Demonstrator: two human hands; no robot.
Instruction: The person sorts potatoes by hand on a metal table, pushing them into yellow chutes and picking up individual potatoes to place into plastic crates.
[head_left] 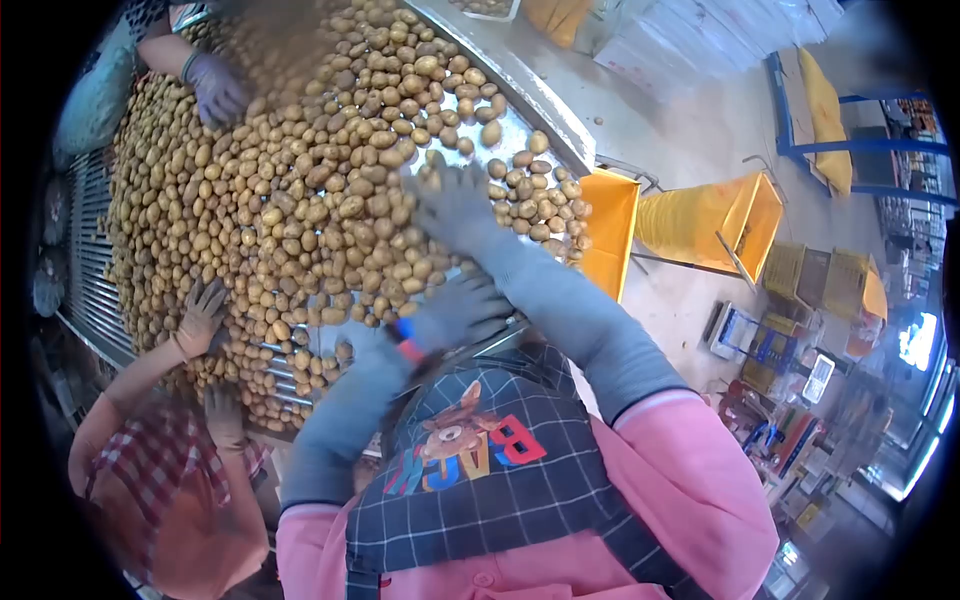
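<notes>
Potatoes (270, 215) lie heaped on the table (545, 105), my right hand's (455, 210) fingers spread wide, my left hand (465, 312) too blurred to tell; an overbroad sweep could spill some beside the yellow chute (607, 235).

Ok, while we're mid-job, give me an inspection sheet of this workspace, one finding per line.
Surface: metal table, mostly covered; bare patches show near the right hand.
Job's things: many loose potatoes, piled densely towards the left, sparser at right.
Clutter: yellow crates and mixed items on the floor at right.
Grippers: gloved hands; right over the potatoes, fingers spread; left hand near the table's near edge, blurred, grip unclear.
Cables: nothing seen.
Surroundings: co-workers' gloved hands at upper left and lower left; orange bin by the table's right end.
</notes>
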